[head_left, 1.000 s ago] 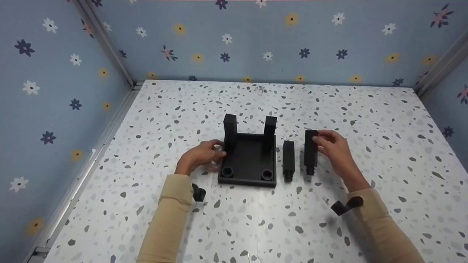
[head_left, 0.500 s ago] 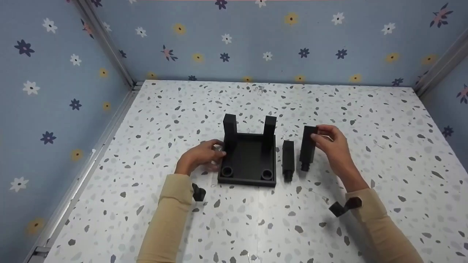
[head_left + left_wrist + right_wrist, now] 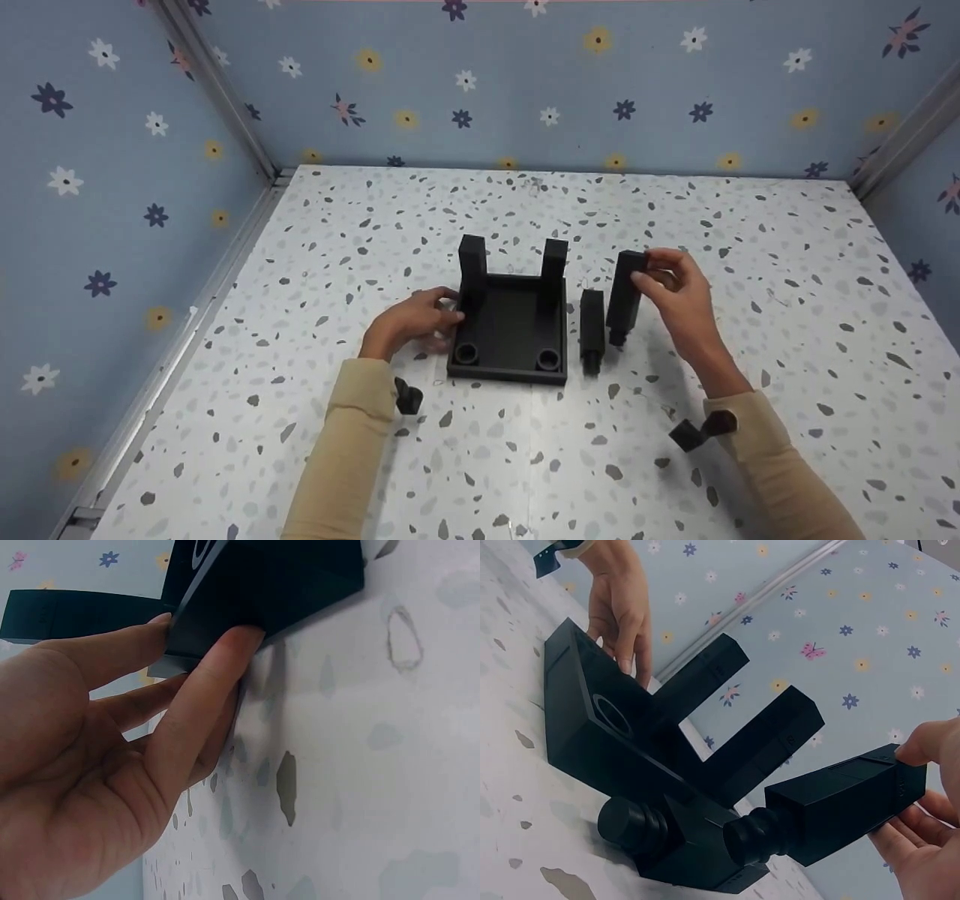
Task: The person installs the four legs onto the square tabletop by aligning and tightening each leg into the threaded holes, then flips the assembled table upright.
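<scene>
A black miniature tabletop (image 3: 508, 330) lies upside down on the speckled surface. Two square legs (image 3: 472, 262) rise from its far corners, and round sockets (image 3: 548, 359) show at its near corners. My left hand (image 3: 409, 319) holds the tabletop's left side, with fingertips against the wall and rim in the left wrist view. Between thumb and fingers, my right hand (image 3: 684, 307) pinches a table leg (image 3: 832, 802) by its plain end. The leg's threaded end points down toward me, clear of the surface. Another table leg (image 3: 592, 322) lies between the tabletop and the held leg.
A white speckled table (image 3: 540, 457) spreads out on all sides. Blue flowered panels (image 3: 525, 82) close off the back and both sides, with metal rails (image 3: 217, 82) at the corners. A black wrist camera (image 3: 701, 431) hangs by the right sleeve.
My right hand has raised the leg and carried it slightly left, toward the lying leg, its threaded end swinging leftward. The left hand and tabletop have stayed put.
</scene>
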Tool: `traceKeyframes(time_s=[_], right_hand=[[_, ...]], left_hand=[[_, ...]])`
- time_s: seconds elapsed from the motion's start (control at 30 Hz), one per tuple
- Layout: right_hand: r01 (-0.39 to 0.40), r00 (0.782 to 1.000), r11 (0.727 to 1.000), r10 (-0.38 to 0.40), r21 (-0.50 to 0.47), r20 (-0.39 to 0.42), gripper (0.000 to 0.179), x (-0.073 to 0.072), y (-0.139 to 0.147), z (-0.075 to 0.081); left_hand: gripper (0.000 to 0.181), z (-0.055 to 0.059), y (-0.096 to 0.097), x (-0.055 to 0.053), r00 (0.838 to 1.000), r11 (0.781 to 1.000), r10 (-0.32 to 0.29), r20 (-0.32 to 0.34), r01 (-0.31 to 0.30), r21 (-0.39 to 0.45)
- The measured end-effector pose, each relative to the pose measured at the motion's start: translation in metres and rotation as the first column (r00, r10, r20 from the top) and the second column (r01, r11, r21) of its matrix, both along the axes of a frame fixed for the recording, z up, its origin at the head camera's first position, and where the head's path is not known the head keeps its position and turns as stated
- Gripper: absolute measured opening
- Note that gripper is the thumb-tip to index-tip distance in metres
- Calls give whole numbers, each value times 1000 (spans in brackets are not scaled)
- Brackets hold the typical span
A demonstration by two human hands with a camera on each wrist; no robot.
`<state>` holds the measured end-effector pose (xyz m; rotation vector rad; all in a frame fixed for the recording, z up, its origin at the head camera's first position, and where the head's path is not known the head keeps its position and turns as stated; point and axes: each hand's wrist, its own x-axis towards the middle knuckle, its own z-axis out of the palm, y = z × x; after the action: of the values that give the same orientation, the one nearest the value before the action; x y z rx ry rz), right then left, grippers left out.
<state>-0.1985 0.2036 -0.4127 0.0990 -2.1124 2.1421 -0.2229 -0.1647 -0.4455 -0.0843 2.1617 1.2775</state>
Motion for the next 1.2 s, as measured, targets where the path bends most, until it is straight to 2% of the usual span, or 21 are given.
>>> traceKeyframes(time_s=[0.3,0.53,0.8,1.2], right_hand=[[-17,998,998,13,-54,-66,42,1,-11,2],[-28,995,998,22,-57,-99,40,4,-21,6],[-51,987,997,41,-55,-155,42,9,-32,10],[-131,974,987,111,-91,-198,41,13,-51,9]], left_hand=[[46,-1,2,0,999,999,22,29,-23,38],[46,0,1,1,999,999,24,25,-25,26],[46,-1,1,0,999,998,30,35,-31,51],[47,-1,1,0,999,999,25,27,-26,48]])
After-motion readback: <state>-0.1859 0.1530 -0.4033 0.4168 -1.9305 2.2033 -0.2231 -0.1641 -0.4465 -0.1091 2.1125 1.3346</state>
